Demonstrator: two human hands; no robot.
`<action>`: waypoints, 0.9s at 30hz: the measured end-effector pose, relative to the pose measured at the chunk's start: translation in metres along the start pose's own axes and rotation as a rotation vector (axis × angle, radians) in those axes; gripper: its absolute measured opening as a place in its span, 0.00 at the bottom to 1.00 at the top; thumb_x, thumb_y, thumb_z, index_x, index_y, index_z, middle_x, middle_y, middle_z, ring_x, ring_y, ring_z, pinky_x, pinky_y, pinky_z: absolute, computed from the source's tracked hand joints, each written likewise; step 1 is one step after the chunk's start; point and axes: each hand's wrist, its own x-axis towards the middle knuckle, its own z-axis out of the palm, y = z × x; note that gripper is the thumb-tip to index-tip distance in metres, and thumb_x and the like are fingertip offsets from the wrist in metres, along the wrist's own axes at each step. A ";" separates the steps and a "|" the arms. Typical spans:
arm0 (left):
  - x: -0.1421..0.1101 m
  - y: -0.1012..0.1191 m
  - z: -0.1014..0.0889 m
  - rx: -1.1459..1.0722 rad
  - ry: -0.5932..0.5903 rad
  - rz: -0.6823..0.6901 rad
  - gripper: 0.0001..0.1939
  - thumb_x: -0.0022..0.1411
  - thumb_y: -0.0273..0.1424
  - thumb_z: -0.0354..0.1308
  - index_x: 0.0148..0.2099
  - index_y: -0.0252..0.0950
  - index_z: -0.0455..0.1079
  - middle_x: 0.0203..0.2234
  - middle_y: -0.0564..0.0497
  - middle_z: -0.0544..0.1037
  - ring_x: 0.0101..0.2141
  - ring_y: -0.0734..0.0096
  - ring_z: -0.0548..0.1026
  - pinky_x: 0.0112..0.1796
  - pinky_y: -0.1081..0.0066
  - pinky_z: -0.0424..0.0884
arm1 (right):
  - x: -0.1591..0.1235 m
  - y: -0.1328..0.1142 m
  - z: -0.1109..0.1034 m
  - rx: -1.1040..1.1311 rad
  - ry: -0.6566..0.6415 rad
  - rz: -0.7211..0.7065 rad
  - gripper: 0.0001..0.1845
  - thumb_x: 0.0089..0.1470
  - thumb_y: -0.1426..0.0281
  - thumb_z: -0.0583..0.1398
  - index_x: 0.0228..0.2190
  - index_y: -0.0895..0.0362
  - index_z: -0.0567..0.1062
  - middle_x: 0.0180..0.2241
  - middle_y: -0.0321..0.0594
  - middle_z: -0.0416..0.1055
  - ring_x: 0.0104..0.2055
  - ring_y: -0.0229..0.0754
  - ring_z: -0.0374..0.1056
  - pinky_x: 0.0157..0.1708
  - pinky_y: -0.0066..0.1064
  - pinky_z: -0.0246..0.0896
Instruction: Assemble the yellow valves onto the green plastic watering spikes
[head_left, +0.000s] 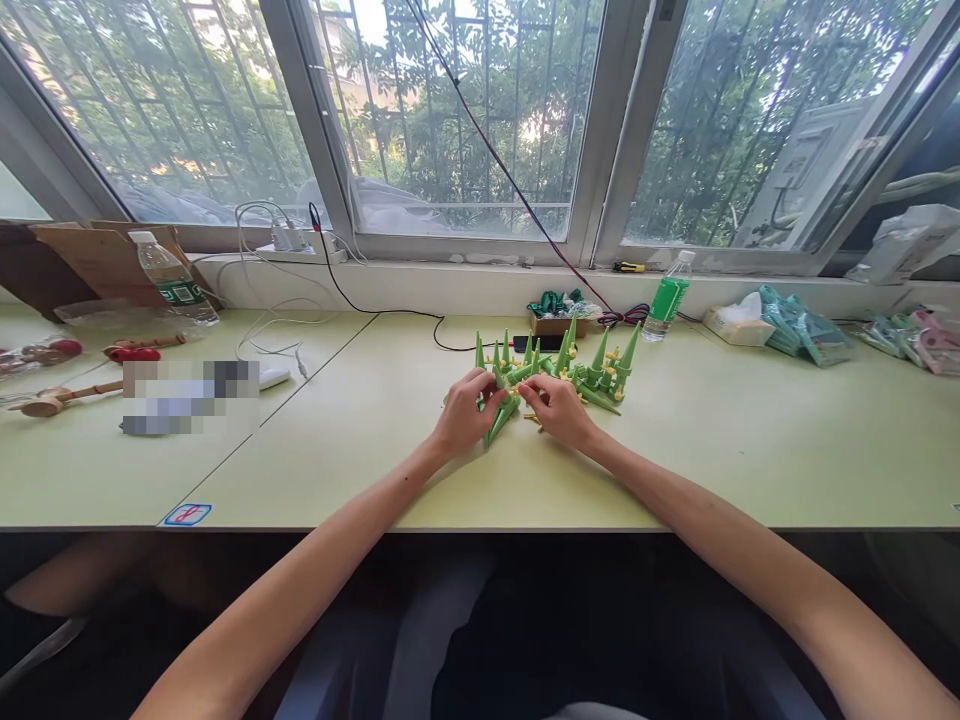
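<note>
A cluster of green cone-shaped plastic spikes (592, 372) with small yellow parts lies on the pale green table (750, 450), right in front of me. My left hand (466, 412) is closed around one green spike (501, 418) that points down toward me. Close beside it, my right hand (559, 408) pinches at the top of the same spike, where a small yellow piece shows. Both hands rest on the table at the near edge of the cluster.
A green bottle (666, 300) stands behind the cluster on the right, with a small cardboard box (556, 320) at the back. Green packets (802, 330) lie far right. At left are a water bottle (174, 280), white cables (277, 330), wooden toys (60, 398) and a cardboard box (97, 258).
</note>
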 end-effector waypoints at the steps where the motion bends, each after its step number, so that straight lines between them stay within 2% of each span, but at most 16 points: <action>1: 0.000 0.000 0.000 0.001 0.001 -0.004 0.10 0.64 0.29 0.57 0.29 0.37 0.63 0.26 0.54 0.68 0.28 0.73 0.66 0.31 0.71 0.64 | 0.000 -0.001 0.000 0.010 -0.005 0.007 0.20 0.65 0.56 0.54 0.31 0.57 0.74 0.25 0.37 0.70 0.23 0.36 0.60 0.26 0.28 0.57; 7: 0.001 0.001 0.000 0.000 0.003 -0.027 0.09 0.64 0.29 0.57 0.30 0.37 0.63 0.26 0.53 0.69 0.28 0.73 0.66 0.31 0.71 0.64 | -0.002 -0.004 0.000 0.043 -0.022 -0.025 0.13 0.62 0.60 0.57 0.39 0.56 0.74 0.32 0.39 0.73 0.23 0.35 0.60 0.25 0.29 0.58; 11: 0.000 0.001 0.000 -0.007 -0.002 -0.027 0.09 0.64 0.28 0.56 0.30 0.37 0.62 0.26 0.53 0.68 0.28 0.73 0.66 0.31 0.71 0.64 | -0.002 -0.001 0.001 0.051 -0.037 -0.049 0.11 0.62 0.63 0.56 0.37 0.57 0.74 0.31 0.39 0.73 0.23 0.35 0.61 0.26 0.28 0.59; 18: -0.001 0.000 0.000 0.001 -0.007 -0.021 0.10 0.64 0.28 0.56 0.29 0.37 0.62 0.26 0.54 0.68 0.28 0.73 0.66 0.32 0.71 0.63 | -0.001 0.001 0.001 0.023 -0.041 -0.014 0.15 0.64 0.60 0.56 0.33 0.58 0.75 0.25 0.36 0.71 0.23 0.36 0.61 0.27 0.29 0.58; 23: 0.000 0.000 0.001 -0.002 -0.008 -0.032 0.08 0.63 0.28 0.57 0.30 0.37 0.63 0.26 0.54 0.68 0.28 0.73 0.66 0.31 0.71 0.63 | -0.002 0.000 0.001 0.045 -0.018 -0.006 0.13 0.61 0.60 0.58 0.39 0.57 0.74 0.30 0.38 0.72 0.22 0.35 0.61 0.25 0.28 0.58; 27: 0.000 -0.001 0.001 0.009 -0.007 -0.028 0.09 0.63 0.28 0.57 0.30 0.37 0.62 0.26 0.54 0.68 0.28 0.73 0.66 0.31 0.71 0.63 | -0.001 0.002 0.002 0.053 -0.018 -0.014 0.11 0.60 0.62 0.58 0.36 0.57 0.74 0.31 0.38 0.72 0.22 0.35 0.61 0.25 0.28 0.58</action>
